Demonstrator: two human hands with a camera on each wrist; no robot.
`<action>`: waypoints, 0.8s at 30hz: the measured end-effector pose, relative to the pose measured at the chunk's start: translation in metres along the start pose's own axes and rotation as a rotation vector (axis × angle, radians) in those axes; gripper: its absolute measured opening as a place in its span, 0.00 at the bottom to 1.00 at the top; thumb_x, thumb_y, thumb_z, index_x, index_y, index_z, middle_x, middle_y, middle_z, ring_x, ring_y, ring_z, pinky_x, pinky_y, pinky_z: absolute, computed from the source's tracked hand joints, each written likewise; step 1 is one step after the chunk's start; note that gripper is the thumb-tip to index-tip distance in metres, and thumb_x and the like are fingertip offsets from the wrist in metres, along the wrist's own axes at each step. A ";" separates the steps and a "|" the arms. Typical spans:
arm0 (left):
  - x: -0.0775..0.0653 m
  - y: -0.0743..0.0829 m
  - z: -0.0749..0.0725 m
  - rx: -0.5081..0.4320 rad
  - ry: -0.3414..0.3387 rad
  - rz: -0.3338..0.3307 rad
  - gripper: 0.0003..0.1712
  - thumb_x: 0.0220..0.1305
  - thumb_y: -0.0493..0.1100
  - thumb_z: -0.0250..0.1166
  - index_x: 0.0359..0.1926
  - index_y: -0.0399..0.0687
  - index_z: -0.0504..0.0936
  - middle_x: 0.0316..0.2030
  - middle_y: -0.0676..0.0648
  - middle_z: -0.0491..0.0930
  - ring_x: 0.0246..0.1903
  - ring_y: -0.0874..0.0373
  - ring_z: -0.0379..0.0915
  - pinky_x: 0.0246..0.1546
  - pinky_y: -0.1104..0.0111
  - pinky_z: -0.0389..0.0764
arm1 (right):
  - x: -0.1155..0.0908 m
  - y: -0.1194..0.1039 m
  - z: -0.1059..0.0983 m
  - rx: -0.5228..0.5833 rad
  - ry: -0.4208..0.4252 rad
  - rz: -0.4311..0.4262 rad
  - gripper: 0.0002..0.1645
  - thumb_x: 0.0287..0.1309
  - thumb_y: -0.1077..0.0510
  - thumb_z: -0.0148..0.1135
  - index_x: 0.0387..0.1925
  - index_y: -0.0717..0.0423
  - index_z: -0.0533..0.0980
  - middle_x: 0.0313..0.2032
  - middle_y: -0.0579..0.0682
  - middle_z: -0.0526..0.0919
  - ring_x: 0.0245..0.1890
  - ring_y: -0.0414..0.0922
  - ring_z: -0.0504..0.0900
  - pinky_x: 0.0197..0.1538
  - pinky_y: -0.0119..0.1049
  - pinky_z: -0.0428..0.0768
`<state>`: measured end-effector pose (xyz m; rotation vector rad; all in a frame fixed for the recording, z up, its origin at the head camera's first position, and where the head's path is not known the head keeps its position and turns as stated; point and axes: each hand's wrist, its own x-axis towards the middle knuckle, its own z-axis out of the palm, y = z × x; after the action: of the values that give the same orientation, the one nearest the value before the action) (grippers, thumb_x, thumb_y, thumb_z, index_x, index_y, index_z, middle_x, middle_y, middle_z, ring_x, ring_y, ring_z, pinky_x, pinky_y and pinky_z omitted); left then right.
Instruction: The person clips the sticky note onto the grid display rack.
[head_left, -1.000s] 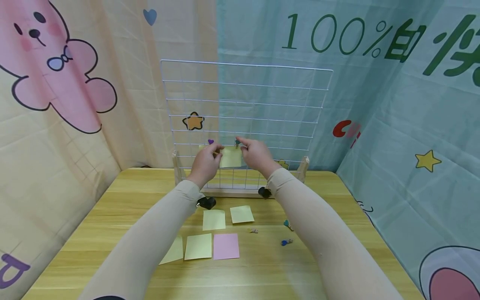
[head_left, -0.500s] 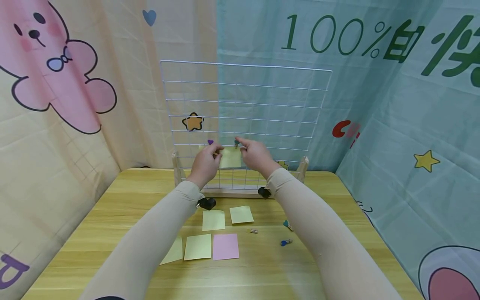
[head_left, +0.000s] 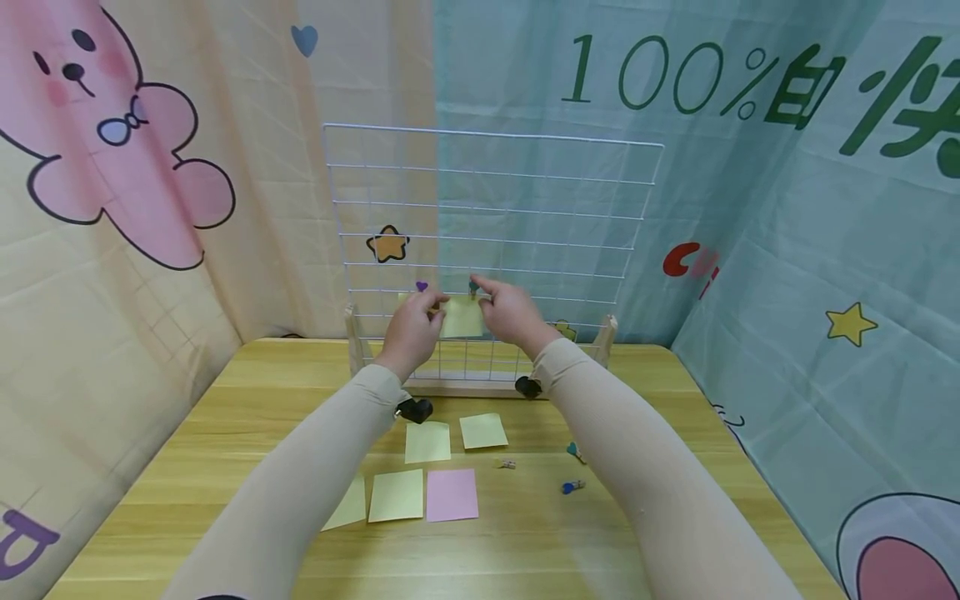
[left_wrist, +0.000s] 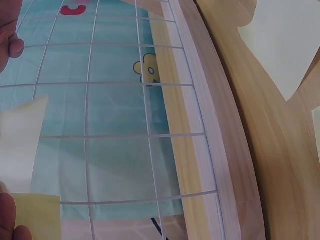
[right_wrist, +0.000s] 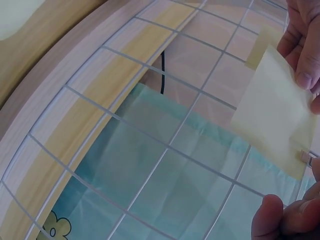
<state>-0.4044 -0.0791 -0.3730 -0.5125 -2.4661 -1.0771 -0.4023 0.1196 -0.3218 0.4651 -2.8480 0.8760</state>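
My left hand [head_left: 411, 332] pinches the left edge of a pale yellow sticky note [head_left: 462, 317] held against the white wire grid [head_left: 491, 208]. At the note's upper right corner, my right hand [head_left: 517, 315] grips a small clip with a teal top [head_left: 473, 286]. The right wrist view shows the wooden clip [right_wrist: 306, 157] biting the corner of the note [right_wrist: 275, 110]. A second yellow note [right_wrist: 264, 47] hangs beside it, partly hidden by the left hand. Above that one, a purple heart clip [head_left: 422, 286] sits on the grid wire.
On the wooden table [head_left: 247, 433] lie several yellow notes [head_left: 396, 495] and a pink note [head_left: 452, 494]. Loose clips rest to the right: a blue one [head_left: 572, 486], a teal one [head_left: 576, 452] and a pale one [head_left: 506, 464]. A wooden base [head_left: 472, 388] carries the grid.
The head view has tilted up very slightly. Both hands, the note and the teal clip keep almost the same place against the grid.
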 end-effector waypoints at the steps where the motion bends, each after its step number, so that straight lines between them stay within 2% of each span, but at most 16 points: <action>1: 0.000 0.000 0.000 0.003 0.000 0.002 0.16 0.78 0.38 0.61 0.62 0.45 0.83 0.54 0.41 0.81 0.53 0.46 0.80 0.52 0.54 0.86 | 0.000 0.000 0.000 0.005 -0.003 0.000 0.33 0.81 0.55 0.48 0.82 0.36 0.60 0.11 0.42 0.59 0.11 0.39 0.58 0.18 0.33 0.65; 5: -0.002 0.000 -0.001 0.015 -0.002 0.002 0.17 0.78 0.39 0.61 0.63 0.45 0.83 0.57 0.41 0.81 0.55 0.46 0.80 0.53 0.54 0.86 | 0.000 0.001 0.000 0.012 -0.010 -0.003 0.33 0.82 0.55 0.48 0.82 0.38 0.59 0.11 0.43 0.60 0.11 0.40 0.58 0.18 0.33 0.66; 11: -0.004 0.001 -0.003 0.035 -0.013 -0.012 0.18 0.79 0.40 0.61 0.65 0.47 0.82 0.57 0.42 0.80 0.53 0.46 0.81 0.49 0.55 0.87 | -0.001 0.000 -0.001 0.018 -0.013 0.004 0.34 0.82 0.54 0.48 0.83 0.37 0.56 0.11 0.43 0.61 0.10 0.40 0.60 0.18 0.33 0.67; 18: -0.007 -0.002 -0.005 0.056 -0.032 0.003 0.19 0.78 0.40 0.61 0.66 0.47 0.81 0.57 0.42 0.80 0.52 0.46 0.82 0.49 0.55 0.88 | -0.005 0.002 -0.001 0.027 0.000 -0.004 0.35 0.82 0.53 0.49 0.83 0.37 0.55 0.11 0.42 0.61 0.11 0.40 0.61 0.18 0.33 0.68; 24: -0.011 -0.006 -0.009 0.050 -0.035 0.009 0.19 0.78 0.42 0.61 0.66 0.50 0.81 0.56 0.45 0.81 0.49 0.48 0.83 0.46 0.56 0.87 | -0.014 0.006 -0.002 0.019 0.014 -0.041 0.35 0.81 0.53 0.50 0.83 0.39 0.56 0.12 0.42 0.61 0.11 0.40 0.60 0.17 0.33 0.65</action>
<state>-0.3957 -0.0918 -0.3766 -0.5306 -2.5115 -1.0081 -0.3910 0.1296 -0.3261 0.5150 -2.8095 0.8958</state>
